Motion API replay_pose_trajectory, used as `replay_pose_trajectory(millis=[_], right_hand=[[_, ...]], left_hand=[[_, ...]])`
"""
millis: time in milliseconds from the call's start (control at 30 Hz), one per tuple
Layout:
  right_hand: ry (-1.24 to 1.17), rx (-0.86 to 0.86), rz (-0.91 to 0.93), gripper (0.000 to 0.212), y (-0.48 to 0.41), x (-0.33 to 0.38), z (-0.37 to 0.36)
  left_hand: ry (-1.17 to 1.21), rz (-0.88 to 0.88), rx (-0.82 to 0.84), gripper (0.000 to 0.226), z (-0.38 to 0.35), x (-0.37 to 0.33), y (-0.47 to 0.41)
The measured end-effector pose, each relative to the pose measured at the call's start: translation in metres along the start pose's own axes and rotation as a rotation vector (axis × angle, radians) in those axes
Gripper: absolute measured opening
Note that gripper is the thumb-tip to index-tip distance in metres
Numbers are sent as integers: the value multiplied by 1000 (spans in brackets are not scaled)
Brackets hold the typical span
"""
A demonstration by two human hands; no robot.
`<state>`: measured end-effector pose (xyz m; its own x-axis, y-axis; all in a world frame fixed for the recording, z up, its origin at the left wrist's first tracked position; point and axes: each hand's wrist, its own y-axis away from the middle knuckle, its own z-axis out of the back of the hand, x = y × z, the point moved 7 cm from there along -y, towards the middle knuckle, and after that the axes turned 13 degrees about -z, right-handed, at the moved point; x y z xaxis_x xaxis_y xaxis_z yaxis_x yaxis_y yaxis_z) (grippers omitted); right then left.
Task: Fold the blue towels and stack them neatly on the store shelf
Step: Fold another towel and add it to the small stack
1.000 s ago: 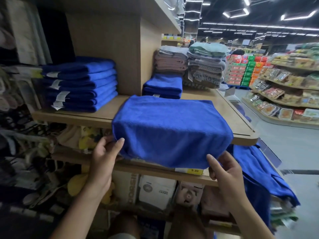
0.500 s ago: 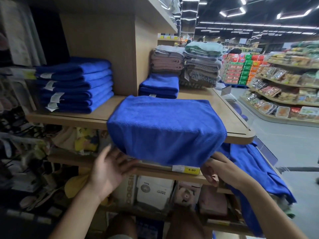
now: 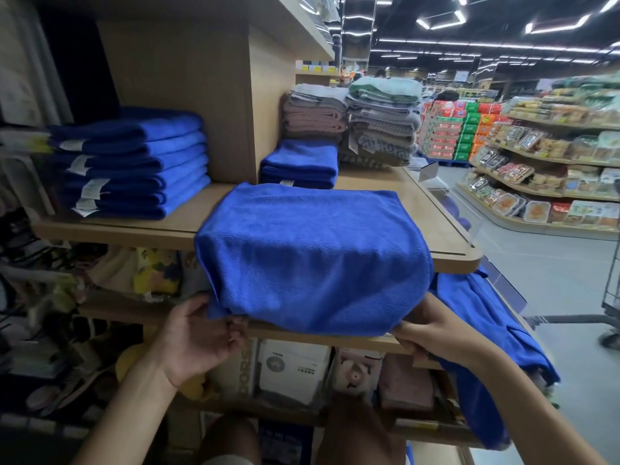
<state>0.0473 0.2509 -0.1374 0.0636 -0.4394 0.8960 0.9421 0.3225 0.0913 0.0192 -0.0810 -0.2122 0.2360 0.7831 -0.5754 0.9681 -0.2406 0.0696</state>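
Observation:
A blue towel point(image 3: 312, 256) lies over the front edge of the wooden shelf point(image 3: 436, 229), its lower half hanging down. My left hand point(image 3: 198, 337) pinches the towel's lower left corner. My right hand point(image 3: 432, 333) grips the lower right corner from beneath. A stack of several folded blue towels point(image 3: 134, 162) stands on the shelf at the left. A smaller folded blue pile point(image 3: 300, 162) sits behind the draped towel. More loose blue towel cloth point(image 3: 486, 330) hangs off the lower shelf at the right.
Grey, pink and green folded towels point(image 3: 365, 119) are piled at the back of the shelf. A wooden divider point(image 3: 258, 105) separates the two blue stacks. Boxes and soft goods fill the lower shelf point(image 3: 295, 364). An aisle with food racks point(image 3: 553, 162) opens to the right.
Both hands went from touching the hanging edge with open fingers to closing on the towel's lower corners. The view shifted slightly closer.

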Motion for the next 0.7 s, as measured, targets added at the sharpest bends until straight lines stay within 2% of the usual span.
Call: replay_pose_trajectory(millis=[67,200,367,467,600,700], right_hand=[[-25,-111,39,31,4,-3,9],[-194,-275,145,21,19,-2,20],[-236,-322,265,12,33,-8,21],[-247,-310,236,18,33,-17,21],[-199,-280,198,15,32,-18,18],[-230,-243,175,21,30,-20,17]], left_hand=[[-36,3,-18,45,7,-4,0],[-143,-43,-59,59,21,-17,-2],[-195,-137,-90,62,23,-28,-1],[-176,-154,-124,52,23,-35,3],[-144,-109,-85,56,14,-33,9],[-80,-93,-27,46,6,-31,11]])
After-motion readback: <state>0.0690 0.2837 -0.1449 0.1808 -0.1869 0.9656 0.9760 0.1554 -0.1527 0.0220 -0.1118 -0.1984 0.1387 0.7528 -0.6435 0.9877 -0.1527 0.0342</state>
